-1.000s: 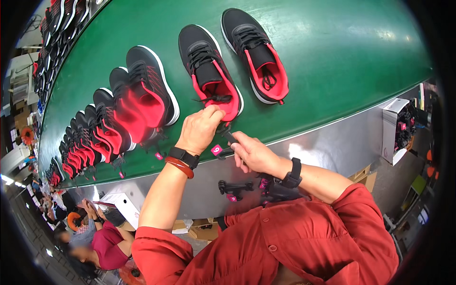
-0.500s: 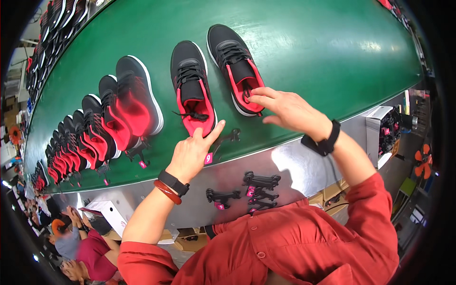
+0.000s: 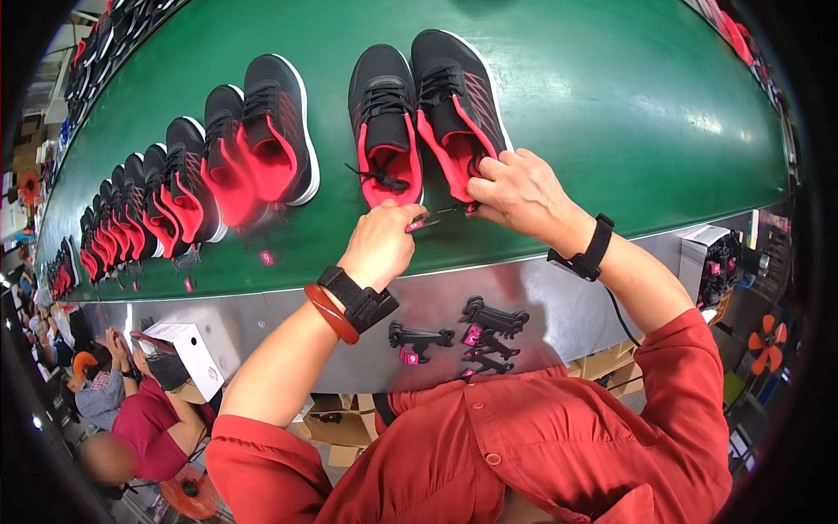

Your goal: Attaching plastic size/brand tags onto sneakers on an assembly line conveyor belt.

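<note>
Two black sneakers with red lining and white soles stand side by side on the green surface in front of me, toes pointing away. My left hand (image 3: 382,245) is closed at the heel of the left sneaker (image 3: 384,105), pinching a black plastic shoe hanger (image 3: 443,212) with a small pink tag. The hanger reaches across to the heel of the right sneaker (image 3: 453,87). There my right hand (image 3: 524,196) is closed on the heel collar, its fingertips partly hidden. Laces lie bundled inside the left sneaker.
A row of matching sneakers (image 3: 186,148) runs away to the left on the green tabletop (image 3: 611,122). Several tagged black hangers (image 3: 489,336) lie on the metal ledge (image 3: 288,323) close to my body. At the right stands a white box (image 3: 696,262) of hangers; another person (image 3: 166,428) sits lower left.
The two sneakers now stand closer together, and the right one is turned differently. My left hand has taken hold of the hanger. My right hand has closed on the right sneaker's heel.
</note>
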Tool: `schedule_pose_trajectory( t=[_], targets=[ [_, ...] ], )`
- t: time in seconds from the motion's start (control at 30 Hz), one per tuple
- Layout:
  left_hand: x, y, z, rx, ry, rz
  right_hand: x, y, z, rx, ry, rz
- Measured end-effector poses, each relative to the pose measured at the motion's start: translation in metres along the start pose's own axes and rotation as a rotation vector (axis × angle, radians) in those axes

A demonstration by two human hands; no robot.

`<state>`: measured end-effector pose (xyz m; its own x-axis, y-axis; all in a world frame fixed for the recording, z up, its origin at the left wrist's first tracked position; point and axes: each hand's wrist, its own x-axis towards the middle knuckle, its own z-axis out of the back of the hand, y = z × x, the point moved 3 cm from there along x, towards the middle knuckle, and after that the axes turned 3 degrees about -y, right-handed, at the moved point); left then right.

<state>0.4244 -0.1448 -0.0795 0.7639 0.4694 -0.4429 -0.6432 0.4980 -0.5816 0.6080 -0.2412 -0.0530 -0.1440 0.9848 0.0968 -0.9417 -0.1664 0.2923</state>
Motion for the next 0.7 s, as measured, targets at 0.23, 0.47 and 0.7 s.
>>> schedule_pose_trajectory(
  t=[0.23, 0.47, 0.7],
  targets=[
    [-0.006, 0.005, 0.001, -0.025, -0.037, 0.013, 0.006, 0.011, -0.012, -0.049, 0.014, 0.008],
    [-0.016, 0.0, 0.013, -0.177, -0.182, 0.01, 0.02, 0.022, -0.023, -0.149, 0.085, 0.027],
    [-0.012, 0.039, 0.021, 0.094, -0.278, -0.198, 0.022, 0.014, -0.07, 0.349, -0.216, -0.121]
  ],
)
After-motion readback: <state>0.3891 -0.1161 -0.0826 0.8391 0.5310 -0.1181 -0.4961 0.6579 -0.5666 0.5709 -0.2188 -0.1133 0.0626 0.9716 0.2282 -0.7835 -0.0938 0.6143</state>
